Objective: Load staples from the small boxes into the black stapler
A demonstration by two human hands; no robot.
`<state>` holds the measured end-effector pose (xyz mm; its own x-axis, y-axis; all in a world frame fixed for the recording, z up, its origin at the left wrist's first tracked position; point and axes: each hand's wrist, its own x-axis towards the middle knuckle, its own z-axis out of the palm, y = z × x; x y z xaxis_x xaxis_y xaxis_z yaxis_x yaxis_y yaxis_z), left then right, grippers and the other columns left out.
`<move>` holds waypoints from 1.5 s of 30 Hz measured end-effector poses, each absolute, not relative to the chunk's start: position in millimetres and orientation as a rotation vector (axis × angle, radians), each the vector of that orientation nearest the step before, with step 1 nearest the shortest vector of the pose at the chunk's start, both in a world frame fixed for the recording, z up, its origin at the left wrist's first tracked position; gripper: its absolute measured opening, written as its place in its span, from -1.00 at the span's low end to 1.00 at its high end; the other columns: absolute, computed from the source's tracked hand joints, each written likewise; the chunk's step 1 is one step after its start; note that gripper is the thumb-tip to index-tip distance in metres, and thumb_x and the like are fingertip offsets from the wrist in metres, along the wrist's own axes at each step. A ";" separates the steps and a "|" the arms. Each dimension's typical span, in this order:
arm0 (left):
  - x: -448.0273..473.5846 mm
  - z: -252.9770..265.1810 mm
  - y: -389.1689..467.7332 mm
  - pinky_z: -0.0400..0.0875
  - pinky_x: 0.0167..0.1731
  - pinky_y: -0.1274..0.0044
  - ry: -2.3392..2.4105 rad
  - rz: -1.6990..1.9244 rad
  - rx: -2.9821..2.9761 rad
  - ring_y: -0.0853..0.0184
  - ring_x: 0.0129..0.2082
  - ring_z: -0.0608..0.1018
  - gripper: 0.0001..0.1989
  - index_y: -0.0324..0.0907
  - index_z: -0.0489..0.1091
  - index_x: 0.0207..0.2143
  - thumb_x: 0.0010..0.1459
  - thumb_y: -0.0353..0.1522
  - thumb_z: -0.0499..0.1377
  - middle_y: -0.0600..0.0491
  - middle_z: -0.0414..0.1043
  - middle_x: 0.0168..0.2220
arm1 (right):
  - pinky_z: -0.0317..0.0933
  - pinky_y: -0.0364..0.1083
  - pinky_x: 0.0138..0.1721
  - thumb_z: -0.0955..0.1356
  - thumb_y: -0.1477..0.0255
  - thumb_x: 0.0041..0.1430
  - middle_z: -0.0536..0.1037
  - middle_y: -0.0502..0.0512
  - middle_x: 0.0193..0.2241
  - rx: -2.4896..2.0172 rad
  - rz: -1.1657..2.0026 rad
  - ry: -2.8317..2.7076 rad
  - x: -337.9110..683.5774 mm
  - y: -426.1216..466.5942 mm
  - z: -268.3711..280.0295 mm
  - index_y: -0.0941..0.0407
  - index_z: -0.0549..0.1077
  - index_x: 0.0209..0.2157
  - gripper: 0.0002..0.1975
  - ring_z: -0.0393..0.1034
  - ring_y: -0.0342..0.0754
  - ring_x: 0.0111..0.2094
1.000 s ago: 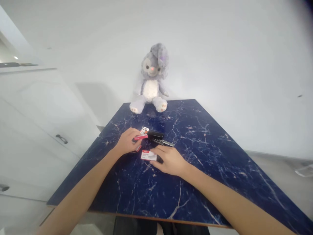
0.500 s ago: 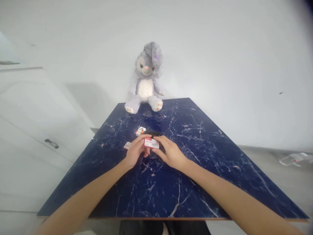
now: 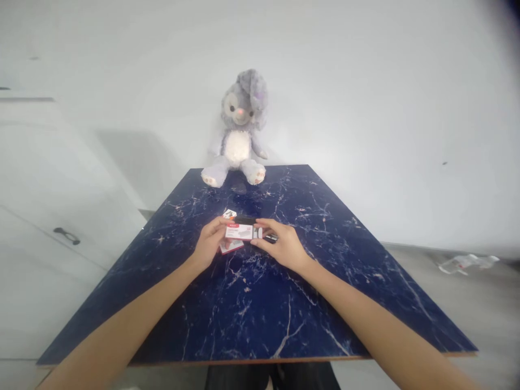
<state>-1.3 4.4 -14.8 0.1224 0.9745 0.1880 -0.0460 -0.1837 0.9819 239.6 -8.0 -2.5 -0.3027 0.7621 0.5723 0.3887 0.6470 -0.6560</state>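
Left hand (image 3: 209,244), right hand (image 3: 284,245): pinching grip on rectangular box (image 3: 239,232) above glossy marbled table (image 3: 227,314)

The left hand (image 3: 208,244) and the right hand (image 3: 286,247) are both showing bare, with slim fingers (image 3: 268,222), and the forearms (image 3: 142,310) are likewise showing bare, broadening toward the frame's lower corners. Plain black clothing (image 3: 239,377) is appearing at the bottom centre of the frame.

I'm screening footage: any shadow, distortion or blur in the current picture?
Head view: a soft shadow on the wall left of the plush toy; head view: apparent wide-angle stretch flaring the table toward the camera; head view: small print on the upper red-and-white box too soft to read.
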 end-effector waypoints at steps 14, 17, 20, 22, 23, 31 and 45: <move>4.5 -2.2 -19.6 0.45 -0.48 0.57 1.378 1.409 1.842 0.37 -0.46 0.56 -0.72 -0.13 0.44 -0.11 0.35 -0.22 0.00 0.04 0.57 -0.26 | 0.38 0.03 0.03 0.37 0.38 0.26 0.53 0.17 -0.08 -0.861 0.267 -1.965 234.2 -12.7 -0.2 0.07 0.54 -0.12 -0.82 0.47 0.03 -0.06; 5.7 -3.6 -22.1 0.47 -0.40 0.54 1.383 1.347 1.990 0.34 -0.41 0.60 -0.74 -0.12 0.45 -0.11 0.34 -0.26 0.02 0.05 0.59 -0.25 | 0.37 0.01 -0.02 0.38 0.38 0.24 0.54 0.14 -0.13 -0.990 0.349 -1.872 232.9 -11.9 -1.9 0.08 0.57 -0.29 -0.89 0.48 0.01 -0.11; 9.4 -3.7 -25.7 0.47 -0.28 0.51 1.359 1.281 2.156 0.30 -0.32 0.63 -0.79 -0.12 0.46 -0.11 0.30 -0.31 0.07 0.05 0.61 -0.24 | 0.37 -0.04 -0.14 0.36 0.42 0.22 0.56 0.11 -0.17 -1.072 0.481 -1.793 233.6 -7.7 -5.0 0.08 0.55 -0.37 -0.87 0.47 -0.02 -0.17; 12.4 -3.2 -27.9 0.47 -0.31 0.53 1.327 1.262 2.147 0.30 -0.32 0.64 -0.81 -0.13 0.45 -0.12 0.28 -0.33 0.09 0.05 0.62 -0.25 | 0.35 -0.05 -0.16 0.34 0.42 0.21 0.56 0.11 -0.18 -1.073 0.532 -1.743 234.6 -5.1 -4.9 0.09 0.54 -0.39 -0.87 0.47 -0.01 -0.17; 13.7 -2.9 -28.7 0.47 -0.34 0.55 1.310 1.252 2.112 0.31 -0.34 0.64 -0.81 -0.14 0.44 -0.12 0.28 -0.33 0.09 0.05 0.62 -0.27 | 0.34 -0.04 -0.15 0.34 0.42 0.21 0.57 0.11 -0.18 -1.068 0.543 -1.718 235.1 -4.2 -4.1 0.09 0.53 -0.39 -0.86 0.46 -0.01 -0.16; 28.1 -5.6 -36.7 0.50 -0.50 0.56 1.170 1.370 1.718 0.38 -0.55 0.58 -0.84 -0.17 0.35 -0.15 0.29 -0.30 0.08 0.09 0.55 -0.46 | 0.29 -0.03 -0.17 0.35 0.33 0.19 0.55 0.13 -0.10 -1.028 0.697 -1.551 237.4 -4.8 3.2 0.08 0.50 -0.40 -0.84 0.44 0.04 -0.13; 33.1 -4.4 -33.8 0.48 -0.58 0.56 1.137 1.541 1.419 0.40 -0.65 0.51 -0.77 -0.16 0.28 -0.11 0.28 -0.22 0.12 0.16 0.47 -0.56 | 0.28 -0.07 -0.30 0.29 0.31 0.27 0.47 -0.02 -0.45 -0.943 0.738 -1.304 251.7 8.3 9.3 0.06 0.38 -0.22 -0.87 0.38 -0.07 -0.42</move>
<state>33.1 -33.8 -4.4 -0.1143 0.9348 0.3363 0.0454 -0.3333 0.9417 251.7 8.3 9.3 0.1412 0.8787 0.4559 0.0613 0.4519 -0.8900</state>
